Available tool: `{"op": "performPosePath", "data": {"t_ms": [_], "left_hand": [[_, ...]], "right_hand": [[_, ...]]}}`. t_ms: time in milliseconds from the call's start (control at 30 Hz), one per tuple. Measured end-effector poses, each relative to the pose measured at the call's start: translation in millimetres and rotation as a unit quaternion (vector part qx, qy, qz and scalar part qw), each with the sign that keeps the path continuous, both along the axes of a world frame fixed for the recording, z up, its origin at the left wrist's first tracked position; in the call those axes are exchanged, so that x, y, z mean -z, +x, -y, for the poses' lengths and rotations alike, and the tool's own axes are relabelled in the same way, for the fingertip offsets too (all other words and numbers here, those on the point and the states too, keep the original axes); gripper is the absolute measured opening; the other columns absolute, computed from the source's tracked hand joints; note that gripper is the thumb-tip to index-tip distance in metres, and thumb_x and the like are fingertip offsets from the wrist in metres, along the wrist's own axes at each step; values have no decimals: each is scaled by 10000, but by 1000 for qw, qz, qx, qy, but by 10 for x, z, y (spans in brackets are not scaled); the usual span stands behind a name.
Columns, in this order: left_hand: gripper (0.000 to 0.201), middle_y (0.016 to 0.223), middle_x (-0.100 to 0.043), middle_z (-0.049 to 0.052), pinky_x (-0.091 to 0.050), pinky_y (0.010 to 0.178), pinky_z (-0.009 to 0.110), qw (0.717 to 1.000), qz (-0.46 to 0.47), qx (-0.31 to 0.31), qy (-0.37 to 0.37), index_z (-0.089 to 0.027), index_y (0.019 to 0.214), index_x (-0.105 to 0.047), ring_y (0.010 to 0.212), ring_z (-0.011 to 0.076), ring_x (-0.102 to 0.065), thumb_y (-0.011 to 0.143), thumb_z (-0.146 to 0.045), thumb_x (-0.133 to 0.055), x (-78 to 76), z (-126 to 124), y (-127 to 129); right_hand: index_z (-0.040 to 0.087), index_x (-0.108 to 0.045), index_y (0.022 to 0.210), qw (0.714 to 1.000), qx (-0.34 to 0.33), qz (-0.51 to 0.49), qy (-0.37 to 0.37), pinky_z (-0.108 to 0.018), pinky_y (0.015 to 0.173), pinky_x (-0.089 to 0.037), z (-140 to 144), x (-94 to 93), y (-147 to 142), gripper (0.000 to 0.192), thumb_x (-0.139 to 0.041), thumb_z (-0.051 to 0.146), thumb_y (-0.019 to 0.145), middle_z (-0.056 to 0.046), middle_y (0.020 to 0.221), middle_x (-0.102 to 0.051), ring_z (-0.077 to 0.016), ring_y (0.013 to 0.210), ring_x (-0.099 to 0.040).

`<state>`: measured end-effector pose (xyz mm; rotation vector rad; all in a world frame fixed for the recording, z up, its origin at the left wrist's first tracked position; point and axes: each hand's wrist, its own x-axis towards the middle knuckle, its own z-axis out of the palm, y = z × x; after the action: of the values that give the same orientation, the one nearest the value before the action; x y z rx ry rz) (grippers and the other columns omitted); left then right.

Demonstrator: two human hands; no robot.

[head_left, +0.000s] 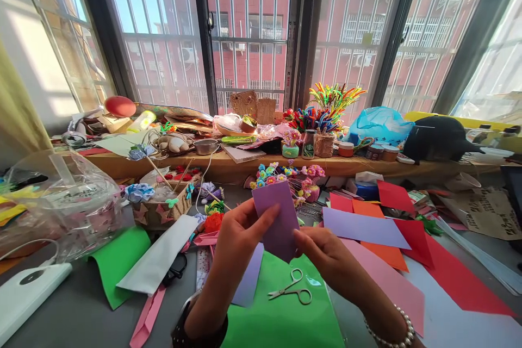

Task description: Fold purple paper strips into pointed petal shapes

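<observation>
Above the table I hold up a small purple rectangle of paper (281, 231) between both hands. My left hand (247, 225) pinches its left side, the thumb lying across the front and the fingers behind. At its lower right edge, my right hand (316, 244) grips the paper between thumb and fingers. Below lie small metal scissors (291, 288), their blades pointing left, on a bright green sheet (281, 321). Another purple paper piece (249, 280) rests partly hidden behind my left forearm.
Coloured sheets, among them a lilac strip (362, 225) and a red sheet (465, 277), overlap at the right. A white folded paper (159, 258) and a power bank (32, 293) lie left. Craft flowers (281, 176) stand behind my hands, below a crowded windowsill (228, 166).
</observation>
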<state>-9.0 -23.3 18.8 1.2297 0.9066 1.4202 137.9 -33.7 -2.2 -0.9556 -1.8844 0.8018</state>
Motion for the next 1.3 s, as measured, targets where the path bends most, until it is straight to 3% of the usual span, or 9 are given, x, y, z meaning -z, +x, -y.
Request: {"op": "performPosePath", "data": {"t_ms": [67,167,233,467,533,667,900,1067,1300], "left_hand": [[162,660,-673,7,-458,536,196,1000,-3,10,-3,-143,737,-662,612,139,-593,627,-261,-668,9,8,37],[183,717,-685,20,-462,556,205,998,-24,58,-9,-154,786,-665,662,158,-605,637,-260,-655,39,30,125],[189,725,-682,25,-462,558,212,996,-46,83,-8,-151,796,-664,672,167,-603,638,-255,-651,65,48,188],[146,649,-613,0,-438,566,211,996,-64,62,8,-136,713,-631,661,158,-558,696,-274,-588,99,104,290],[164,620,-591,-6,-427,559,205,996,-67,52,11,-131,683,-621,653,153,-546,707,-286,-576,97,109,284],[195,631,-586,-6,-407,532,192,997,-55,54,13,-132,732,-629,629,136,-524,715,-316,-566,101,91,258],[207,623,-591,-6,-376,470,170,998,-59,10,9,-135,721,-635,553,102,-489,689,-334,-587,94,106,272],[192,660,-597,-4,-398,503,175,999,-39,5,20,-138,739,-620,590,110,-508,682,-320,-596,84,106,280],[180,635,-557,-18,-388,507,158,991,-108,-1,74,-141,695,-584,590,95,-481,727,-316,-557,145,34,207]], "right_hand": [[153,-624,658,999,27,-39,-3,-243,560,-432,-10,-16,46,388,-412,443,805,-35,649,-629,-155,622,-566],[161,-629,842,982,131,-135,9,-290,631,-487,0,-42,99,269,-559,392,723,-62,775,-660,-189,712,-603],[174,-619,850,968,189,-157,45,-296,632,-505,17,-47,112,209,-601,321,703,-52,769,-659,-180,696,-610],[209,-635,848,924,271,-66,262,-276,665,-498,49,17,79,139,-555,148,753,-25,785,-644,-148,711,-593],[215,-643,881,913,270,-37,304,-277,683,-494,56,24,72,191,-531,113,763,-32,818,-640,-153,756,-586],[241,-636,940,919,244,-21,308,-267,654,-507,78,24,65,255,-495,100,780,-34,886,-632,-164,817,-580],[219,-604,893,908,294,-70,291,-268,649,-505,66,65,25,179,-578,136,736,-7,786,-650,-139,671,-602],[202,-612,832,919,256,-79,288,-217,631,-490,61,27,10,144,-577,104,733,6,756,-637,-114,689,-591],[163,-634,851,921,236,-54,305,-213,612,-479,66,27,-44,171,-549,66,738,-26,758,-616,-116,680,-571]]}}
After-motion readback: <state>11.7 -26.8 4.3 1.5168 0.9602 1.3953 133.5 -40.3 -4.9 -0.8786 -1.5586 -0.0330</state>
